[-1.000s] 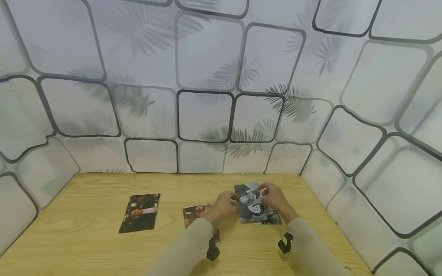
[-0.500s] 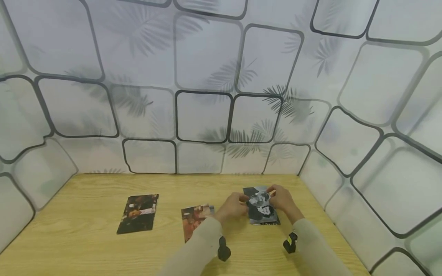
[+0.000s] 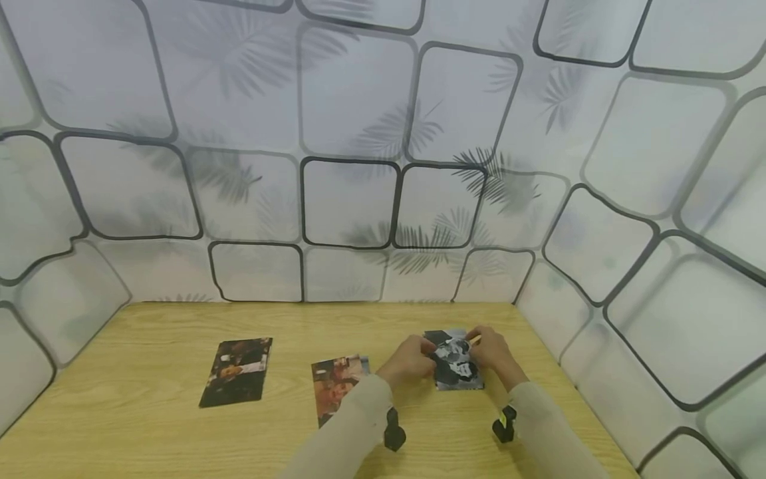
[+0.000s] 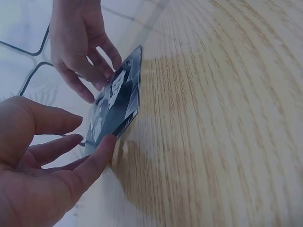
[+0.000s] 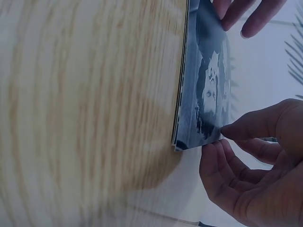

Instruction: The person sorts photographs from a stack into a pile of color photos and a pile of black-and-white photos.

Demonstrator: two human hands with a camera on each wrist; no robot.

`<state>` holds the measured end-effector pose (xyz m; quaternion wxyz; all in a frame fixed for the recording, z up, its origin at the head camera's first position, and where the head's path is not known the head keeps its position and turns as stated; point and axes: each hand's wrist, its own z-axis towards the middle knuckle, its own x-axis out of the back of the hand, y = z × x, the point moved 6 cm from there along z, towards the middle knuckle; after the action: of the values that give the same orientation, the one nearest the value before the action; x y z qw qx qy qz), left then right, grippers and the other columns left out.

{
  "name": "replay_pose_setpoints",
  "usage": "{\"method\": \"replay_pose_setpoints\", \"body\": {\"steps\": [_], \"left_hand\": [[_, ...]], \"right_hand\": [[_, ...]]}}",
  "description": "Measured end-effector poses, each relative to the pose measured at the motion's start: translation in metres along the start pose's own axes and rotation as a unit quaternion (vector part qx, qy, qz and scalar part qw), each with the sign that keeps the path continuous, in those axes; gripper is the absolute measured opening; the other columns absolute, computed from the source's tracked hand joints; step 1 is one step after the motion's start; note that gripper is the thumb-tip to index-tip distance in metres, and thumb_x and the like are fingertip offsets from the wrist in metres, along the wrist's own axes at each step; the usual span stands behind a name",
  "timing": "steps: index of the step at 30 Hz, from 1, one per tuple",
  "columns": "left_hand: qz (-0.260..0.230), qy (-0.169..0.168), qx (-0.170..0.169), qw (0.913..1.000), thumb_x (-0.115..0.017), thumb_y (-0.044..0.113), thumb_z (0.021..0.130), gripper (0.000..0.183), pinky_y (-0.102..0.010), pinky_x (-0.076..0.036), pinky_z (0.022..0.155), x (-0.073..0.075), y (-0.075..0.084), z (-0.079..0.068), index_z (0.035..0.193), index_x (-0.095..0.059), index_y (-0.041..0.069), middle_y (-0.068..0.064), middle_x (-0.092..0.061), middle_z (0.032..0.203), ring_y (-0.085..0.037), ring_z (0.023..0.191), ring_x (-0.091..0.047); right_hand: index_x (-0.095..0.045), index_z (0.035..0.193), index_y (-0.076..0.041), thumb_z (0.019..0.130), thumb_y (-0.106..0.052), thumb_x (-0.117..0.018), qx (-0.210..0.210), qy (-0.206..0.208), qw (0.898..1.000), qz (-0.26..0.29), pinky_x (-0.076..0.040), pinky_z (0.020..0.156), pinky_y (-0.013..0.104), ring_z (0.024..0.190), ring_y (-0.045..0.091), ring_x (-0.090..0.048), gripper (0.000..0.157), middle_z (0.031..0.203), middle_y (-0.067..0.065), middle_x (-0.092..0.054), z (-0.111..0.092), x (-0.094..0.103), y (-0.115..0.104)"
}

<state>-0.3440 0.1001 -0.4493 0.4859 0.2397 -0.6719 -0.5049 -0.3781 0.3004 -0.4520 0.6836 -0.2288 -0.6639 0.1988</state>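
Note:
A black-and-white photo (image 3: 453, 367) lies on top of a small stack at the right of the table, squared with what is under it. My left hand (image 3: 409, 359) is at its left edge; in the left wrist view a fingertip (image 4: 108, 142) touches the edge, and the thumb stands apart from the other fingers. At the opposite edge, my right hand (image 3: 492, 351) pinches the photo's border between thumb and fingers, as the right wrist view shows. Thin layered edges of the stack (image 5: 179, 123) show there.
A colour photo (image 3: 335, 386) lies left of the stack, partly hidden by my left sleeve. Farther left is a dark colour photo (image 3: 236, 371). The wooden table (image 3: 149, 426) ends at a patterned wall covering (image 3: 353, 199) behind and at the right.
Both hands have moved slightly right and down with the black-and-white photo. It now covers the other black-and-white picture that stuck out beneath it. More of the middle colour photo shows.

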Motion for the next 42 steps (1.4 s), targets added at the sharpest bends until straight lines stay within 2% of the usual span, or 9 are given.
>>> {"method": "replay_pose_setpoints", "body": {"steps": [3,9,15,20,26,31,33,36,42], "left_hand": [[0.001,-0.001,0.002,1.0,-0.061,-0.006,0.085,0.05,-0.046,-0.058,0.09,0.0,0.0,0.0,0.134,-0.061,-0.009,-0.028,-0.063,0.135,-0.037,0.119,-0.065],[-0.01,-0.003,0.008,0.9999,-0.06,-0.007,0.087,0.047,-0.037,-0.057,0.075,0.0,0.002,-0.001,0.135,-0.06,-0.01,-0.029,-0.062,0.134,-0.025,0.091,-0.065],[0.006,0.0,0.013,0.9999,-0.059,-0.006,0.089,0.044,-0.036,-0.055,0.074,0.002,0.001,-0.002,0.133,-0.062,-0.008,-0.031,-0.061,0.135,-0.02,0.079,-0.064],[0.021,0.001,0.011,0.9997,-0.06,-0.003,0.089,0.043,-0.041,-0.059,0.081,0.005,-0.002,-0.004,0.132,-0.064,-0.005,-0.032,-0.059,0.137,-0.027,0.084,-0.072],[0.018,0.004,0.008,0.9998,-0.058,-0.004,0.088,0.044,-0.037,-0.061,0.072,0.016,-0.006,-0.012,0.132,-0.064,-0.004,-0.032,-0.06,0.136,-0.032,0.088,-0.073],[0.018,0.011,-0.006,0.9998,-0.062,-0.003,0.09,0.041,-0.039,-0.064,0.073,0.033,-0.011,-0.023,0.131,-0.063,-0.005,-0.029,-0.063,0.13,-0.036,0.1,-0.072],[0.016,0.011,-0.01,0.9998,-0.063,-0.003,0.092,0.039,-0.04,-0.065,0.074,0.04,-0.012,-0.029,0.131,-0.062,-0.005,-0.028,-0.064,0.128,-0.037,0.104,-0.07],[0.012,0.008,-0.007,0.9999,-0.063,-0.001,0.094,0.039,-0.04,-0.065,0.077,0.051,-0.014,-0.039,0.133,-0.061,-0.005,-0.027,-0.064,0.127,-0.036,0.106,-0.069],[0.032,0.015,-0.008,0.9993,-0.064,0.0,0.093,0.039,-0.043,-0.064,0.082,0.072,-0.016,-0.06,0.131,-0.061,-0.004,-0.026,-0.064,0.126,-0.035,0.107,-0.068]], "right_hand": [[-0.068,0.116,0.006,0.078,0.007,-0.057,0.004,0.002,1.0,-0.002,-0.05,0.056,0.027,0.075,0.023,-0.062,0.039,0.097,0.021,-0.072,0.001,-0.001,0.0],[-0.067,0.116,0.007,0.079,0.006,-0.058,-0.004,-0.003,1.0,0.0,-0.053,0.058,0.028,0.078,0.023,-0.065,0.038,0.101,0.023,-0.072,0.003,-0.005,0.003],[-0.066,0.116,0.007,0.081,0.006,-0.058,-0.01,-0.006,1.0,0.008,-0.056,0.057,0.029,0.073,0.022,-0.064,0.036,0.102,0.024,-0.071,0.002,-0.01,0.006],[-0.066,0.116,0.007,0.081,0.004,-0.059,-0.01,0.0,1.0,0.002,-0.056,0.058,0.029,0.071,0.021,-0.064,0.035,0.101,0.023,-0.071,0.002,-0.009,0.006],[-0.068,0.112,0.006,0.082,-0.001,-0.061,0.026,0.051,0.998,-0.025,-0.053,0.061,0.035,0.077,0.025,-0.066,0.032,0.096,0.02,-0.072,-0.003,0.001,-0.007],[-0.07,0.111,0.004,0.081,-0.001,-0.061,0.036,0.061,0.997,-0.01,-0.049,0.059,0.03,0.077,0.024,-0.064,0.032,0.093,0.016,-0.072,0.0,-0.002,-0.015],[-0.069,0.112,0.003,0.08,0.0,-0.061,0.038,0.054,0.998,0.008,-0.049,0.059,0.029,0.076,0.023,-0.063,0.033,0.093,0.016,-0.071,0.002,-0.006,-0.021],[-0.068,0.115,0.003,0.081,0.001,-0.059,0.035,0.023,0.997,0.058,-0.055,0.058,0.029,0.074,0.021,-0.065,0.035,0.098,0.018,-0.07,0.002,-0.016,-0.032],[-0.067,0.121,0.003,0.087,-0.001,-0.059,0.04,-0.039,0.989,0.134,-0.064,0.065,0.033,0.076,0.023,-0.071,0.035,0.108,0.02,-0.07,-0.008,-0.046,-0.07]]}}
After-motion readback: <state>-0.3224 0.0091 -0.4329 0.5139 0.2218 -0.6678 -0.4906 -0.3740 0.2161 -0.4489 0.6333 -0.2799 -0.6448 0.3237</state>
